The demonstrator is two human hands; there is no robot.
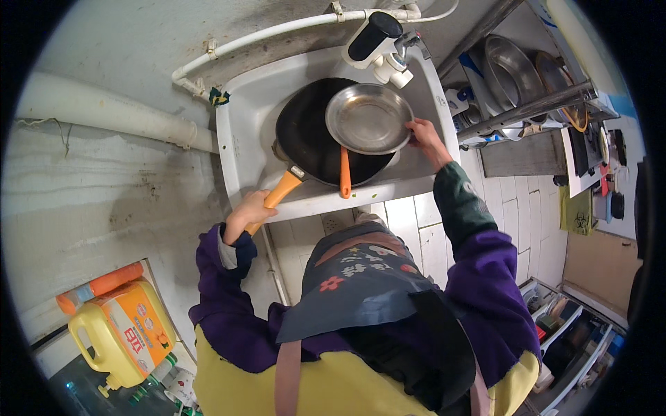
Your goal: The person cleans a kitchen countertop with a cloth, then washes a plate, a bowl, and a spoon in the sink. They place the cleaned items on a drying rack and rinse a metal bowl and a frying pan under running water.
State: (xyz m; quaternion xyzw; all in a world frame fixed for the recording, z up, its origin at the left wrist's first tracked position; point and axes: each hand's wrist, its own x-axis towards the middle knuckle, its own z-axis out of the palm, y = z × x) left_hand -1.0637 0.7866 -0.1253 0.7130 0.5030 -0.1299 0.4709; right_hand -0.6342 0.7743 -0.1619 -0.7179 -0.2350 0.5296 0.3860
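A black wok (304, 125) with an orange-yellow handle lies in the white ceramic sink (244, 156). My left hand (251, 210) is closed around that handle at the sink's front left edge. By its right rim, my right hand (426, 136) grips a shallow round stainless-steel dish (369, 118), which is over the right part of the wok. An orange handle (345, 174) sticks out from under the dish and reaches to the sink's front rim; the rest of that utensil is hidden.
A faucet (398, 57) with a white and black attachment (374, 39) hangs over the sink's back right. White pipes (281, 35) run along the wall. Metal bowls (512, 73) stand on a rack at right. A yellow detergent jug (125, 333) is at lower left.
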